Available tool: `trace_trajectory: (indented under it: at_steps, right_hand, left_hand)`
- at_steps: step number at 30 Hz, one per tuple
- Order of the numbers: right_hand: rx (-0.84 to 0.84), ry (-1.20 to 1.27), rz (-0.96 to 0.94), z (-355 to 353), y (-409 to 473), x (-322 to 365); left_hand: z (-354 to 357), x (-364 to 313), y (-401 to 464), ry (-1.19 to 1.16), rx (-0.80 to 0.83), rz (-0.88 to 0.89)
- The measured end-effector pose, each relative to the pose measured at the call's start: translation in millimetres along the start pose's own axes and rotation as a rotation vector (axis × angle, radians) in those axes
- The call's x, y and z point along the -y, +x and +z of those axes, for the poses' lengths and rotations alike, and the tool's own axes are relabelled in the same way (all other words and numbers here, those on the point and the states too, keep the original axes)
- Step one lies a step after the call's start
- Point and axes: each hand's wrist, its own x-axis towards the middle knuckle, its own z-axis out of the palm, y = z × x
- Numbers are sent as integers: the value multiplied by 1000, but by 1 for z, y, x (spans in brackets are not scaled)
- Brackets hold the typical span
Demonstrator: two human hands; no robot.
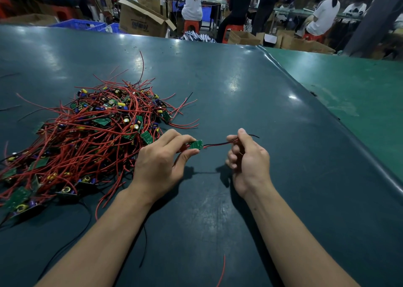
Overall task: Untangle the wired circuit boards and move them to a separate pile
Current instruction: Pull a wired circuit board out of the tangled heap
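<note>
1. Here, the left hand (160,162) is pinching a small green rectangular circuit board (195,144) between thumb and fingers, above the middle of the dark green matted table (250,103).
2. The right hand (247,160) is pinching that board's red and black wire pair (218,143), stretched between the hands.
3. A tangled heap of red-wired green circuit boards (87,134) is lying towards the table's left edge, just beside the left hand.
</note>
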Motion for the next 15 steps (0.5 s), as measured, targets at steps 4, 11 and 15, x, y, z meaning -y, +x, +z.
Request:
trace_trajectory:
  at_steps: [4, 11, 15]
  right_hand:
    - [75, -9, -11, -2, 0, 1]
    - [152, -165, -91, -2, -1, -2]
    - [88, -121, -87, -4, 1, -1]
  left_hand:
    - [1, 1, -1, 5, -22, -10]
    - [-1, 1, -3, -7, -27, -4]
    - [-1, 0, -2, -3, -25, -4]
